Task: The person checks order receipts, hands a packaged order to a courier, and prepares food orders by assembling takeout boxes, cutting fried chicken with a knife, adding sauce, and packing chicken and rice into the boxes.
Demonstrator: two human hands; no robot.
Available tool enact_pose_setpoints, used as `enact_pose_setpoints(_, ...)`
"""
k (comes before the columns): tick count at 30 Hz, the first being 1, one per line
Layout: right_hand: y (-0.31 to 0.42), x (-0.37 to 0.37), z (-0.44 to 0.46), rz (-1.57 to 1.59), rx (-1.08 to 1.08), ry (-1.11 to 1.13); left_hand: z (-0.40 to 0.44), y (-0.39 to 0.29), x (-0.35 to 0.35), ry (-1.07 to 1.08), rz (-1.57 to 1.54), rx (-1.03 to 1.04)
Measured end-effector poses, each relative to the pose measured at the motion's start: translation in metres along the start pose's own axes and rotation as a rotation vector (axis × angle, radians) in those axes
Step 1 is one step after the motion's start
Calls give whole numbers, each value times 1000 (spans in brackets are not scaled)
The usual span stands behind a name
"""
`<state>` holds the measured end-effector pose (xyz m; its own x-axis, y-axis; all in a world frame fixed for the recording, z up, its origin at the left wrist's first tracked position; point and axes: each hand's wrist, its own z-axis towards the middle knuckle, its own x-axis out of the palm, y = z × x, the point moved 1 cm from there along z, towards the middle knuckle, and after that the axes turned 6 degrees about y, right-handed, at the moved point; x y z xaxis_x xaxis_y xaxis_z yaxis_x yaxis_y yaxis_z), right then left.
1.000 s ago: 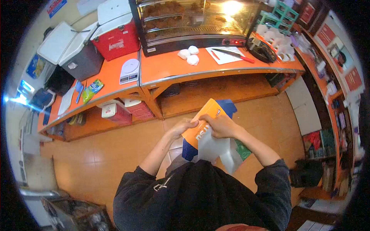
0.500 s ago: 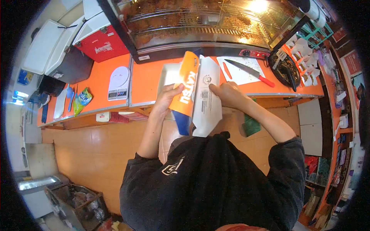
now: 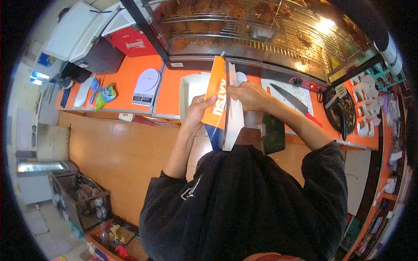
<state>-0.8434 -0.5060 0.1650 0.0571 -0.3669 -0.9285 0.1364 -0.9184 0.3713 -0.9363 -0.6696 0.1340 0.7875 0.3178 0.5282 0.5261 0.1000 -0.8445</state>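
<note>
An orange and blue carton (image 3: 216, 111) with white lettering is held upright in front of my chest, partly folded. My left hand (image 3: 197, 114) grips its left side, thumb on the orange face. On the other side my right hand (image 3: 247, 96) has its fingers closed on the carton's pale panel (image 3: 235, 119). Behind my left hand, an open white box (image 3: 188, 87) rests on the orange counter (image 3: 167, 98).
A white scale (image 3: 146, 87) and a green packet (image 3: 106, 96) lie to the left. Right of my hands are a knife (image 3: 289, 99) on a white board and a black pan (image 3: 337, 111) with a spatula. A glass display cabinet (image 3: 209, 32) stands behind.
The carton has risen from waist level toward the counter, and its pale panel, spread wide half a second ago, is now seen nearly edge-on. My right hand has moved in closer to my left.
</note>
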Motion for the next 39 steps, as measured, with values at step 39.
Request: enact_pose_setpoints(39, -75, -68, -83, -274, 122, 208, 71, 153, -68, -415, 857, 169)
